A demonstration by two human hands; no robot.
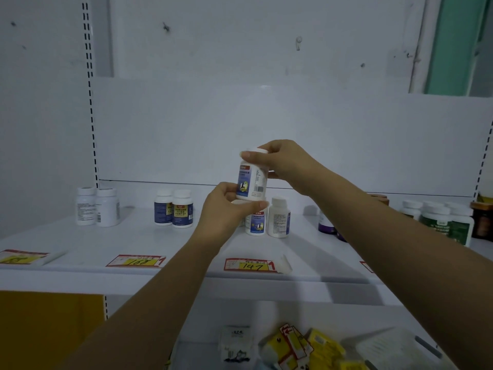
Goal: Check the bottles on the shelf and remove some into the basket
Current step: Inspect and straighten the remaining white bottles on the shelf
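Two hands (226, 209) (285, 161), one held bottle (250, 182), four tags (136, 261) (249, 265) (21, 257) (366, 266)

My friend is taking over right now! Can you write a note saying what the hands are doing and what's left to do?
Left hand: holds the lifted bottle at its base.
Right hand: pinches its cap end.
The bottle is above the shelf, label facing the camera.
On the shelf: white pair, blue-label pair, two more bottles behind the left hand, green-label bottles at right.
Done: cannot tell if any were removed.
Left: finish this check, then the others. No basket clearly in view.
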